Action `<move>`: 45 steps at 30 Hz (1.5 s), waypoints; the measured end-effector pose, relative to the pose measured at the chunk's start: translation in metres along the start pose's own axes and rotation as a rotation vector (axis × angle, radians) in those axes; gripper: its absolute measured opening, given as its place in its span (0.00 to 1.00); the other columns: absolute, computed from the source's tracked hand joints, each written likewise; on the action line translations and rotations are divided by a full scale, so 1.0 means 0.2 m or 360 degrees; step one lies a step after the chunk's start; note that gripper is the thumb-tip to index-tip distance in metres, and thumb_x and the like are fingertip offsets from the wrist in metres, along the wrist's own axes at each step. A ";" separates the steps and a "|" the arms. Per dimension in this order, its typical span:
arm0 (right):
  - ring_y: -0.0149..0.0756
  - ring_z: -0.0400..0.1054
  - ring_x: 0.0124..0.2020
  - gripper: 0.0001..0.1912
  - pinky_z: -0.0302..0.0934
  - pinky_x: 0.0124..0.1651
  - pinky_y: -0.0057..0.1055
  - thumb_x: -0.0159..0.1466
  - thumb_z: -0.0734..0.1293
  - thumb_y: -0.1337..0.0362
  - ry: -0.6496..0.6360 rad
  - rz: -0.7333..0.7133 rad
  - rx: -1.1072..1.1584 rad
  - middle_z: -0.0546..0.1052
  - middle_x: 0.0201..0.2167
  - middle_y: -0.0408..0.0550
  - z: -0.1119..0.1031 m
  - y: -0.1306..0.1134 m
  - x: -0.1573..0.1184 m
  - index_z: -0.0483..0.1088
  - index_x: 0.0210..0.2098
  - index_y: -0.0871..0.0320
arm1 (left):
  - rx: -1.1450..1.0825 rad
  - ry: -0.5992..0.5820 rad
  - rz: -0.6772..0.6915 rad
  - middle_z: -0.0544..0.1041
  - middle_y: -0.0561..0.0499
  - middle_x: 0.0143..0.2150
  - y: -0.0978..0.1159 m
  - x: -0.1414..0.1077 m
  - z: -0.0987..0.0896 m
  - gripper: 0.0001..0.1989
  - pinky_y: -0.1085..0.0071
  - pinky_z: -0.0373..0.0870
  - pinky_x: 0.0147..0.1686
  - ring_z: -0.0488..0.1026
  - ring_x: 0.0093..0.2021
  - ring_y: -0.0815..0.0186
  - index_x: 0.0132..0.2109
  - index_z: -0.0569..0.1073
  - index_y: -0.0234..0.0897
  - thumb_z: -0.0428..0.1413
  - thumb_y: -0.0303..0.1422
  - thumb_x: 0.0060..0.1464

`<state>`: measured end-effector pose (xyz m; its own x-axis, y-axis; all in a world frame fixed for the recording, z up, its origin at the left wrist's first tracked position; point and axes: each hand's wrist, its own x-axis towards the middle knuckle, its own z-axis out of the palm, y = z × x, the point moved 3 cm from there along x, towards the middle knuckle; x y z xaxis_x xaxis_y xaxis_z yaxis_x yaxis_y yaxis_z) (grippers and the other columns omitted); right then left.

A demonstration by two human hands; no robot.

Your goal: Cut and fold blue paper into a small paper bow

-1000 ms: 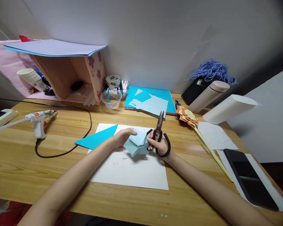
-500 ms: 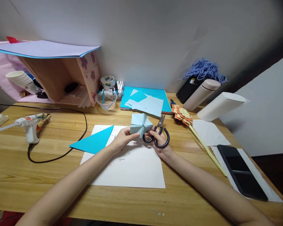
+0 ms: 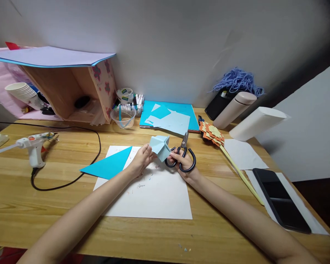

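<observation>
A pale blue piece of folded paper [image 3: 160, 146] is held between both hands above a white sheet [image 3: 154, 198]. My left hand [image 3: 141, 160] is closed on its left edge, fingertips partly hidden. Thumb and finger of my right hand [image 3: 185, 165] pinch the paper's lower right side. Black-handled scissors [image 3: 184, 150] also hang in my right hand, blades pointing up and away from me, the loops around the fingers. Beside my left forearm a bright blue paper triangle [image 3: 110, 165] overlaps the white sheet's left edge.
At left lie a glue gun [image 3: 36, 150] and its black cord [image 3: 100, 141]. Behind stand an open box [image 3: 71, 88], a plastic tub [image 3: 123, 116] and blue paper [image 3: 192, 117]. An orange paper flower [image 3: 211, 132], a bottle [image 3: 233, 112] and a phone [image 3: 282, 201] are at right.
The folded paper has turned and tilted in my hands, its creased centre no longer facing me. My left fingers have shifted to its left edge. The scissors stay in my right hand.
</observation>
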<state>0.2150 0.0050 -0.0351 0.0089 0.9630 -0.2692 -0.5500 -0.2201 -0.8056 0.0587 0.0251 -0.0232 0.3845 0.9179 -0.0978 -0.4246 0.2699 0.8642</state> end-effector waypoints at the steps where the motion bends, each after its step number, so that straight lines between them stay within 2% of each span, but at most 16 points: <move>1: 0.29 0.71 0.24 0.20 0.67 0.24 0.23 0.40 0.77 0.66 0.0017 0.0015 0.0019 0.71 0.22 0.38 0.00 0.00 0.00 0.63 0.25 0.58 | 0.0089 -0.0025 0.0037 0.74 0.46 0.37 -0.01 0.00 0.01 0.24 0.70 0.65 0.39 0.70 0.37 0.64 0.42 0.70 0.34 0.62 0.45 0.41; 3: 0.30 0.71 0.25 0.21 0.67 0.25 0.23 0.40 0.77 0.66 0.0014 0.0043 0.0035 0.70 0.22 0.38 0.00 -0.01 0.00 0.63 0.26 0.58 | 0.0316 -0.0051 0.0064 0.74 0.46 0.38 -0.02 -0.01 0.03 0.25 0.70 0.64 0.40 0.70 0.39 0.63 0.43 0.70 0.34 0.64 0.41 0.38; 5: 0.29 0.71 0.25 0.21 0.67 0.26 0.22 0.40 0.77 0.65 -0.0032 0.0056 0.0026 0.70 0.22 0.38 0.01 -0.01 -0.01 0.62 0.27 0.58 | 0.0514 -0.0025 0.0050 0.74 0.49 0.33 -0.02 -0.02 0.06 0.21 0.72 0.64 0.35 0.70 0.35 0.65 0.41 0.70 0.34 0.63 0.40 0.41; 7: 0.27 0.71 0.24 0.20 0.66 0.25 0.21 0.42 0.76 0.64 -0.0094 0.0049 -0.0028 0.70 0.22 0.37 0.01 0.00 -0.02 0.62 0.27 0.58 | 0.0644 0.0051 0.0027 0.71 0.53 0.25 -0.02 -0.04 0.08 0.16 0.73 0.61 0.28 0.66 0.26 0.69 0.34 0.70 0.34 0.59 0.43 0.46; 9: 0.26 0.69 0.21 0.19 0.64 0.22 0.21 0.45 0.75 0.60 -0.0155 0.0026 -0.0134 0.71 0.23 0.39 0.02 0.02 -0.02 0.62 0.27 0.59 | 0.0778 0.0137 0.0018 0.65 0.55 0.18 -0.02 -0.05 0.07 0.18 0.73 0.56 0.23 0.60 0.20 0.72 0.25 0.67 0.34 0.55 0.45 0.49; 12: 0.25 0.64 0.15 0.20 0.57 0.16 0.22 0.54 0.66 0.47 -0.0291 0.0030 -0.0284 0.71 0.22 0.42 0.02 0.03 -0.01 0.61 0.28 0.59 | 0.0940 0.0321 0.0094 0.61 0.56 0.14 0.00 -0.06 0.03 0.22 0.73 0.52 0.20 0.56 0.17 0.73 0.18 0.63 0.35 0.53 0.46 0.51; 14: 0.26 0.62 0.14 0.23 0.55 0.15 0.24 0.57 0.58 0.42 -0.0442 0.0077 -0.0426 0.69 0.21 0.41 0.02 0.00 -0.02 0.61 0.29 0.58 | 0.0972 0.0494 0.0179 0.60 0.56 0.13 0.01 -0.06 -0.01 0.23 0.73 0.51 0.19 0.55 0.16 0.73 0.16 0.62 0.36 0.52 0.46 0.51; 16: 0.27 0.62 0.16 0.24 0.56 0.19 0.25 0.58 0.57 0.41 -0.0606 0.0043 -0.0757 0.66 0.21 0.40 0.03 -0.07 -0.05 0.61 0.31 0.57 | 0.0929 0.0648 0.0245 0.59 0.56 0.12 0.01 -0.06 -0.06 0.24 0.73 0.50 0.18 0.55 0.15 0.73 0.16 0.61 0.36 0.51 0.46 0.52; 19: 0.32 0.63 0.24 0.21 0.57 0.26 0.28 0.58 0.60 0.43 -0.0748 -0.0227 -0.1684 0.69 0.26 0.44 0.06 -0.22 -0.11 0.62 0.33 0.57 | 0.0780 0.0771 0.0358 0.58 0.55 0.12 0.03 -0.05 -0.09 0.24 0.73 0.51 0.18 0.56 0.15 0.73 0.15 0.59 0.37 0.50 0.44 0.53; 20: 0.34 0.64 0.26 0.21 0.55 0.26 0.28 0.56 0.63 0.44 -0.0738 -0.0298 -0.1999 0.70 0.28 0.45 0.07 -0.26 -0.13 0.62 0.33 0.56 | 0.0732 0.0786 0.0403 0.58 0.55 0.12 0.04 -0.05 -0.09 0.24 0.73 0.52 0.18 0.56 0.15 0.73 0.15 0.59 0.37 0.50 0.44 0.53; 22: 0.37 0.64 0.26 0.22 0.50 0.25 0.28 0.54 0.65 0.43 -0.0594 -0.0348 -0.2520 0.71 0.26 0.46 0.08 -0.31 -0.16 0.61 0.31 0.56 | 0.0653 0.0807 0.0483 0.59 0.56 0.13 0.06 -0.06 -0.08 0.23 0.73 0.53 0.18 0.56 0.15 0.73 0.16 0.59 0.38 0.50 0.43 0.53; 26: 0.40 0.67 0.25 0.23 0.45 0.23 0.27 0.55 0.62 0.41 -0.0500 -0.0454 -0.3021 0.73 0.27 0.48 0.10 -0.31 -0.18 0.58 0.30 0.56 | 0.0556 0.0791 0.0578 0.60 0.56 0.15 0.06 -0.07 -0.05 0.20 0.74 0.54 0.19 0.58 0.16 0.73 0.19 0.60 0.37 0.50 0.43 0.53; 32: 0.41 0.70 0.26 0.24 0.44 0.22 0.27 0.58 0.58 0.41 -0.0508 -0.0538 -0.3303 0.75 0.28 0.49 0.10 -0.26 -0.17 0.58 0.33 0.57 | 0.0553 0.0674 0.0591 0.60 0.57 0.15 0.02 -0.07 -0.05 0.20 0.75 0.54 0.17 0.57 0.15 0.74 0.21 0.61 0.36 0.50 0.44 0.54; 38: 0.40 0.70 0.26 0.22 0.45 0.22 0.27 0.59 0.60 0.43 -0.0526 -0.0535 -0.3278 0.76 0.28 0.49 0.11 -0.26 -0.18 0.59 0.33 0.57 | 0.0581 0.0609 0.0553 0.61 0.57 0.15 0.01 -0.08 -0.03 0.20 0.76 0.54 0.17 0.58 0.16 0.74 0.21 0.61 0.36 0.50 0.43 0.54; 45: 0.39 0.69 0.24 0.22 0.44 0.22 0.26 0.58 0.60 0.43 -0.0542 -0.0519 -0.3272 0.75 0.26 0.48 0.12 -0.27 -0.19 0.58 0.32 0.57 | 0.0437 0.0644 0.0522 0.58 0.58 0.14 0.02 -0.06 -0.04 0.19 0.76 0.54 0.17 0.56 0.15 0.75 0.20 0.60 0.35 0.50 0.42 0.54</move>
<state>0.2237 -0.0164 0.0317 -0.3560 0.9239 -0.1402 0.9309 0.3374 -0.1398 0.0454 0.0173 -0.0215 -0.0974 0.9933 0.0623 -0.2203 -0.0825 0.9719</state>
